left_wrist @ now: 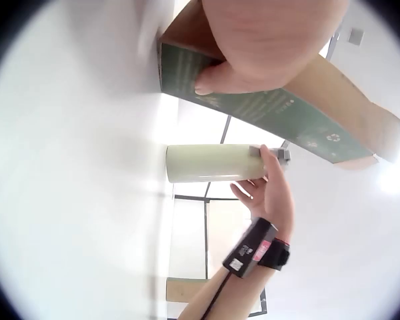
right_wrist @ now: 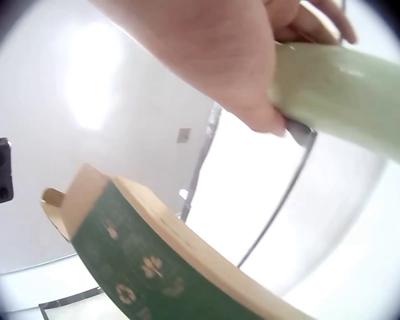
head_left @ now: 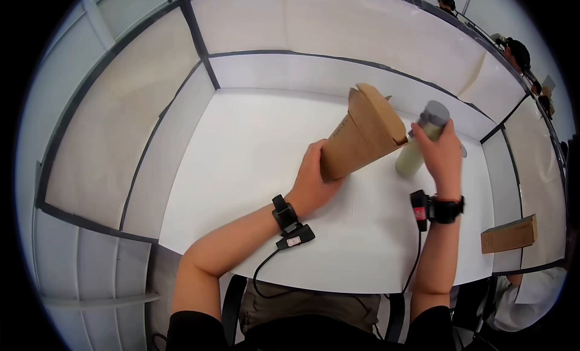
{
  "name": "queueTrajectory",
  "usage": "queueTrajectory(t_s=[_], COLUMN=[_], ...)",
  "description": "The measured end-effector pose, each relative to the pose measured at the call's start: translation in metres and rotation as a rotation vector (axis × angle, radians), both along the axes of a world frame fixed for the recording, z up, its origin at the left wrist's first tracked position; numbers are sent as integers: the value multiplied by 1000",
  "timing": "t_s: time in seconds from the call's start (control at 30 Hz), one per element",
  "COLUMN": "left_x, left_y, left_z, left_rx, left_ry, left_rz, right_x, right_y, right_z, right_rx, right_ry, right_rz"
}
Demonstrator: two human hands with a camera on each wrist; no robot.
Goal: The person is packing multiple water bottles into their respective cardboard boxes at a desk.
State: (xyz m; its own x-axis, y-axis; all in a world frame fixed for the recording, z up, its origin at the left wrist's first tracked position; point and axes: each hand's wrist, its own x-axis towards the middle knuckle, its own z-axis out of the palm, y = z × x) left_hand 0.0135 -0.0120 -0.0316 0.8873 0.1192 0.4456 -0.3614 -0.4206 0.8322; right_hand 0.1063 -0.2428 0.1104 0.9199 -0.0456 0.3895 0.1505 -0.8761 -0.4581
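Note:
My left hand (head_left: 317, 183) grips a tall brown cardboard box (head_left: 361, 133) low on its side, tilted with its flapped end up and to the right. In the left wrist view the box has a green printed face (left_wrist: 267, 115), with the thumb lying against it. To the right is a pale green bottle (head_left: 410, 160) with a grey lid (head_left: 436, 112). My right hand (head_left: 444, 156) holds this bottle near the lid, thumb on one side and fingers on the other. The bottle stands nearly upright, its base close to the tabletop in the left wrist view.
A smaller cardboard box (head_left: 509, 235) lies at the right edge of the white table (head_left: 235, 151). Low white partition walls (head_left: 266, 70) enclose the back and sides. A black cable (head_left: 258, 275) runs from the left wrist camera over the front edge. Several people are beyond the partitions.

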Motion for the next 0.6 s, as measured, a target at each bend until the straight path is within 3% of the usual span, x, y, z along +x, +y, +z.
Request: queueTrajectory(t_s=[0.17,0.23,0.3,0.6], left_x=[-6,-6,-6,-8], left_y=[-3,-4,-3,-3], left_z=[10,11,13,7], left_rx=[-69,-91,-115,-86], left_ry=[110,131,213,168], left_rz=[-100,-143,-176,-202], right_x=[-6,15,14,24], right_y=[-38,-47,-48,-49], right_z=[25,4,10,21], right_rx=[147,239,338,286], right_ry=[114,-19,217,359], right_rz=[227,404,364,385])
